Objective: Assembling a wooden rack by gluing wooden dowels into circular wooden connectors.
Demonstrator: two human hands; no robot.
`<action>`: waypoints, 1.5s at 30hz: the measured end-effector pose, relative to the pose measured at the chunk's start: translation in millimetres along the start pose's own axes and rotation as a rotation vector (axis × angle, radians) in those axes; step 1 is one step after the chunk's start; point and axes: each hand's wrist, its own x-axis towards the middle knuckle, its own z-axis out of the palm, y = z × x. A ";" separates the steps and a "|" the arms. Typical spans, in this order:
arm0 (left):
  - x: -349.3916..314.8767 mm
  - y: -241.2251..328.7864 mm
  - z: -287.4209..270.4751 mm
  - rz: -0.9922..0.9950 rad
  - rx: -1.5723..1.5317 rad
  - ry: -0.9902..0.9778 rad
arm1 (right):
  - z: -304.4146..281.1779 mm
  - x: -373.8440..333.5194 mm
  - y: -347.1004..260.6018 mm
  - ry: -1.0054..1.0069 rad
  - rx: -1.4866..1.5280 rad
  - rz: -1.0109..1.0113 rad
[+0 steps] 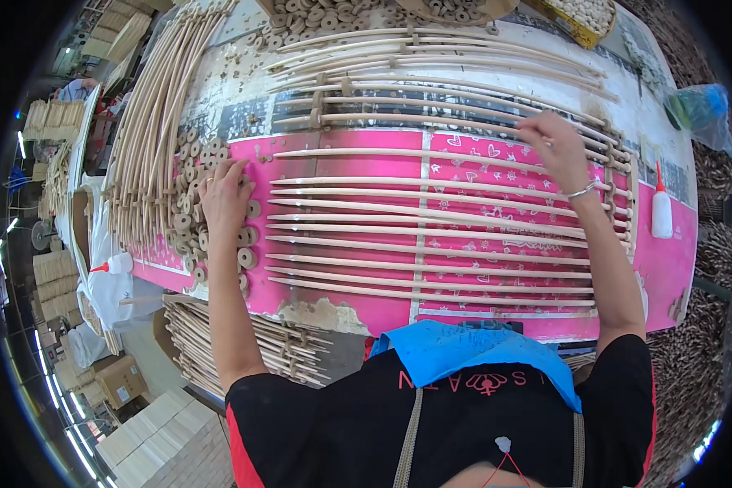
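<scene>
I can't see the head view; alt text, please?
The left hand is at a pile of round tan rings, and the right hand is over long, thin, pale wooden rods, mostly on a bright pink table covering; its grip is unclear. A red-tipped white plastic bottle is at right.

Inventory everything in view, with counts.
table: one, pink and white, centre
wooden rods: many, tan, across table
ring discs: many, tan, table's left and far side
rod piles: two, tan, table's left end and below
red-tipped bottles: two, white, table's right and left
open box: one, yellow, far right corner
plastic bag: one, clear, right edge
board stacks: several, pale, lower left
apron: one, blue, wearer's front
left hand: one, over ring discs
right hand: one, over wooden rods
</scene>
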 end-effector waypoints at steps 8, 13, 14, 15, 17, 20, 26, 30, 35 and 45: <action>13.8 6.3 11.4 -0.114 -0.037 0.069 | 17.8 -28.7 -11.8 -0.110 -0.247 -0.138; -1.2 -19.6 7.3 -0.132 0.030 0.053 | 19.5 -31.0 -7.0 -0.133 -0.192 -0.077; -1.5 -22.7 7.2 -0.135 0.034 0.055 | 20.9 -31.2 -6.7 -0.138 -0.176 -0.056; -0.3 -18.3 3.8 -0.152 0.045 0.026 | 21.6 -32.4 -5.6 -0.138 -0.177 -0.057; 0.9 -15.1 0.9 -0.167 0.053 -0.003 | 21.7 -34.5 -3.9 -0.081 -0.125 -0.075; 1.6 -14.7 -3.3 -0.091 0.089 0.029 | 19.6 -34.8 -15.5 -0.062 -0.093 -0.029; 14.0 0.0 -2.7 -0.307 -1.083 0.107 | 22.7 -40.1 -19.9 -0.070 0.118 0.072; 17.2 5.4 1.0 -0.446 -1.374 -0.147 | 22.0 -39.4 -19.7 -0.068 0.103 0.069; 17.4 5.1 11.9 -0.489 -1.565 -0.124 | 17.5 -41.0 -22.9 -0.056 0.110 0.006; 21.2 22.1 9.4 -0.461 -1.659 -0.144 | 21.3 -40.3 -24.0 -0.053 0.041 -0.079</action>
